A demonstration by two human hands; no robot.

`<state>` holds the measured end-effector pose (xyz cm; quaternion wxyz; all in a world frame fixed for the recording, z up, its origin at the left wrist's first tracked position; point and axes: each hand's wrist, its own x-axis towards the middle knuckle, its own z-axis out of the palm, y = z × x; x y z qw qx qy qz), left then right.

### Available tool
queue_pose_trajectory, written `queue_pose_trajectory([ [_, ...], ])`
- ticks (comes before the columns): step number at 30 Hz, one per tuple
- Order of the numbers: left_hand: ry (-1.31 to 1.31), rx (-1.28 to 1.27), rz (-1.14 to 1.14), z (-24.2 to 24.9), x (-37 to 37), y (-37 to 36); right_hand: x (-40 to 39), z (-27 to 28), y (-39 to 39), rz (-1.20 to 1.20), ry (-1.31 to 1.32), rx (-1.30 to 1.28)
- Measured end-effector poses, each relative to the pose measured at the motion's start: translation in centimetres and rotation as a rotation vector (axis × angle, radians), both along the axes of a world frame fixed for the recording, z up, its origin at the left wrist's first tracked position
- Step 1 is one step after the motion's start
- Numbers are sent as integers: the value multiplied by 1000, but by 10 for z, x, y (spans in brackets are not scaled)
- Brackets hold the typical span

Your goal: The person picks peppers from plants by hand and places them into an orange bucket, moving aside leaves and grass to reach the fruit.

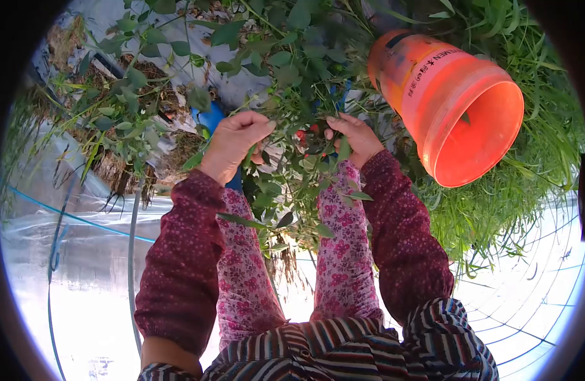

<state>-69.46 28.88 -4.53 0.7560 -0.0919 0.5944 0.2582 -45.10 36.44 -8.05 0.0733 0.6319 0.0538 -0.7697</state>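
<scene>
My left hand [232,145] is closed in a pinch among thin green stems, thumb and forefinger together at the tips. What lies in that pinch is too small to make out. Opposite it, my right hand [356,138] has its fingers curled and closed at the plant, with a narrow green leaf [344,149] hanging just under the fingertips. Between both hands grows a tangle of leafy stems [292,159], and small red spots [308,133] show through it, partly covered by leaves.
An orange plastic bucket [432,95] with printed lettering lies tilted at the upper right, its mouth facing me. Tall grass [508,171] surrounds it. Broad-leaved plants [241,44] stand over pale ground sheeting. A blue cord [82,219] and a grey hose [132,254] run at the left.
</scene>
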Motion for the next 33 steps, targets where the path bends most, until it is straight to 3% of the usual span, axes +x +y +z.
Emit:
queue_pose_trajectory([
  [5, -28, 109, 92, 28, -56, -20, 6, 5, 11, -26, 49, -62],
  [9, 236, 40, 245, 44, -86, -50, 7, 1, 13, -15, 35, -25],
  [11, 468, -11, 67, 43, -91, -62, 5, 2, 13, -11, 15, -27],
  [13, 419, -75, -67, 42, -85, -68, 5, 3, 13, -6, -4, -12],
  [15, 627, 203, -394, 37, -55, -66, 7, 4, 16, -5, 20, -30],
  [16, 801, 342, -665, 36, -47, -59, 7, 4, 16, -7, 49, -51],
  [17, 799, 344, -665, 34, -40, -53, 6, 5, 16, -9, 47, -49],
  [19, 954, 563, -1168, 25, -31, -43, 4, 4, 15, -19, 12, -30],
  [23, 991, 658, -1302, -3, -30, -52, 9, 4, 18, -14, 16, -35],
  [24, 963, 737, -1202, 2, -31, -50, 10, 1, 16, -25, 34, -35],
  [27, 884, 891, -1211, 26, -30, -47, 11, -4, 9, -61, 28, -42],
  [29, 871, 945, -1263, 45, -25, -52, 10, -4, 9, -138, 35, -57],
  [31, 641, 989, -1431, 69, -21, -54, 7, -3, 9, -113, 9, -67],
  [33, 636, 994, -1418, 85, -21, -59, 9, -1, 6, -86, -24, -80],
])
